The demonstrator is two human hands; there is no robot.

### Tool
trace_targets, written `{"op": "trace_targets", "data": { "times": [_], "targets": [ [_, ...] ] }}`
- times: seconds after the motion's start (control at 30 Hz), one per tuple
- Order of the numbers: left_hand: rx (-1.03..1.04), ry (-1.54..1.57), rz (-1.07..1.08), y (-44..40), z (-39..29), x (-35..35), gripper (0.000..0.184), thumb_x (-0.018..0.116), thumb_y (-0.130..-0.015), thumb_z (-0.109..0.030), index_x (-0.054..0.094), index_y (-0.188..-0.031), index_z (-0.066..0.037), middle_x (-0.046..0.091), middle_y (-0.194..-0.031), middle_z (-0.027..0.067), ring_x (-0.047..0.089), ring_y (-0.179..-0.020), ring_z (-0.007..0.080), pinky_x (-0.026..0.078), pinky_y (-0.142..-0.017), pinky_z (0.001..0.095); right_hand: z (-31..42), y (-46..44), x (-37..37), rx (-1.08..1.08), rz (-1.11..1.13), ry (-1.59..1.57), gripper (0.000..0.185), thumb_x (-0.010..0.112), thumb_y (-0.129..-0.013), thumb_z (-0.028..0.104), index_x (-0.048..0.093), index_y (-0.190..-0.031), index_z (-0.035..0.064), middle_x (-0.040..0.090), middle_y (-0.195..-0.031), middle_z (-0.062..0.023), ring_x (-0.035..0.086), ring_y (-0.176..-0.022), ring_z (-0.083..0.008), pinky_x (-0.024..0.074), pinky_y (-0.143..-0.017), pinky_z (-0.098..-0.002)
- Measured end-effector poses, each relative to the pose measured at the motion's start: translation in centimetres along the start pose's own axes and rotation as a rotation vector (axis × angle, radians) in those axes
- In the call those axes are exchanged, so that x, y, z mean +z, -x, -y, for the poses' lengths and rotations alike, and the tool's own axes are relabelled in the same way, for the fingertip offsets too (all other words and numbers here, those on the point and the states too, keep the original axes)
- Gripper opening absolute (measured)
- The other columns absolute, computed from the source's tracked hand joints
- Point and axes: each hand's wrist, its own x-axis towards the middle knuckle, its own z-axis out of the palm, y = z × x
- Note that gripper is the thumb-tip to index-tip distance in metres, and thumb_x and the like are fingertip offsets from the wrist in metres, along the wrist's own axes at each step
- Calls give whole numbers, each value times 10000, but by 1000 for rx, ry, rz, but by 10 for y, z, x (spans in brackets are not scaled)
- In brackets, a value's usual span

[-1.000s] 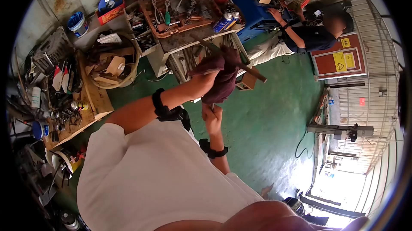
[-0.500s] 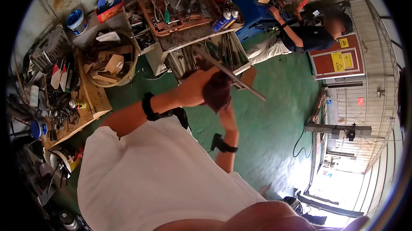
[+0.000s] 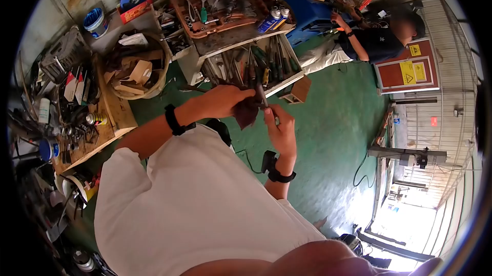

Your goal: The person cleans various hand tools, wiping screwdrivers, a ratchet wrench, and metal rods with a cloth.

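Observation:
My left hand [image 3: 228, 100] is closed around a dark maroon cloth [image 3: 246, 114], which hangs in a fold below the fingers. A dull metal rod [image 3: 262, 96] runs beside the cloth and points towards the camera, so its full length is hard to judge. My right hand [image 3: 282, 131] grips the near end of this rod between thumb and fingers. Just beyond both hands, a pulled-out drawer [image 3: 293, 79] holds several files and screwdrivers with dark, green and yellow handles. Above it, an open orange socket case [image 3: 179, 15] with ratchets lies on the bench top.
Blue spray cans [image 3: 270, 21] stand right of the case. A round bin of cardboard scraps [image 3: 163, 63] and a cluttered wooden bench [image 3: 119, 114] are at left. Another person [image 3: 376, 45] works by a blue cabinet [image 3: 302, 9]. An open-fronted wooden box [image 3: 302, 90] sits by the drawer.
The rod has swung from a long diagonal across the view to pointing nearly at the camera. My right hand has come out from behind the cloth and now shows on the rod's end.

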Motion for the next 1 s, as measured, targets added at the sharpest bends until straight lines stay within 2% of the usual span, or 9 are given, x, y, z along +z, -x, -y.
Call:
{"op": "trace_targets", "data": {
  "times": [0.1, 0.2, 0.33, 0.5, 0.57, 0.6, 0.73, 0.83, 1.0],
  "targets": [
    [34, -19, -72, 7, 11, 2, 425, 665, -792, -127, 551, -1199, -81, 620, -836, 158, 614, -822, 368, 488, -726, 461, 3, -3, 15, 8, -21, -131, 236, 655, -917, 181, 596, -1030, -18, 568, -661, -136, 500, -544, -212, 423, -538, -312],
    [30, -37, 17, 11, 13, 2, 438, 675, -772, -127, 550, -1190, -87, 605, -829, 157, 604, -806, 365, 478, -719, 462, 15, -6, 35, 61, -53, -220, 196, 647, -923, 175, 599, -910, -14, 531, -632, -120, 438, -534, -175, 394, -514, -310],
    [91, -152, -21, 13, 27, 14, 459, 691, -735, -142, 552, -1170, -94, 591, -807, 158, 594, -779, 354, 465, -682, 462, 12, -12, 47, 32, -74, -92, 186, 639, -928, 163, 578, -883, -7, 488, -597, -78, 389, -547, -133, 361, -497, -310],
    [48, -216, -51, 29, 38, 4, 453, 706, -716, -159, 548, -1136, -96, 573, -790, 136, 588, -784, 332, 459, -684, 446, -17, -2, 29, 166, -292, -420, 209, 623, -942, 150, 548, -794, 22, 415, -591, 48, 317, -546, -51, 242, -470, -256],
    [-19, -442, -91, 38, 53, -4, 418, 690, -744, -159, 531, -1127, -102, 587, -800, 103, 594, -812, 297, 453, -738, 409, -11, 2, 12, 165, -298, -448, 177, 604, -954, 149, 563, -827, 32, 412, -590, 60, 322, -515, -33, 230, -453, -239],
    [48, -529, -112, 43, 56, -7, 428, 688, -753, -163, 520, -1141, -101, 578, -816, 89, 591, -841, 276, 443, -758, 388, -9, 5, 6, 164, -299, -472, 150, 585, -967, 147, 577, -860, 42, 409, -588, 72, 326, -484, -16, 218, -436, -223],
    [81, -534, -140, 50, 68, -16, 432, 694, -748, -170, 515, -1134, -102, 580, -847, 95, 584, -867, 289, 443, -756, 402, -9, 12, -2, 115, -284, -334, 149, 570, -973, 140, 568, -865, 36, 400, -589, 66, 321, -479, -13, 215, -431, -222],
    [-25, -445, -225, 58, 82, -20, 467, 735, -712, -187, 515, -1113, -95, 574, -878, 121, 571, -881, 319, 446, -757, 421, -1, 15, -8, 147, -345, -471, 198, 585, -965, 147, 547, -802, 42, 418, -602, 71, 318, -517, -18, 221, -455, -227],
    [-242, -178, -479, 75, 96, -32, 479, 764, -712, -170, 488, -1095, -89, 532, -889, 156, 532, -847, 363, 430, -747, 435, -6, 24, -31, 124, -521, -425, 150, 566, -973, 137, 569, -870, 27, 399, -602, 71, 292, -471, -1, 181, -419, -214]
  ]
}}
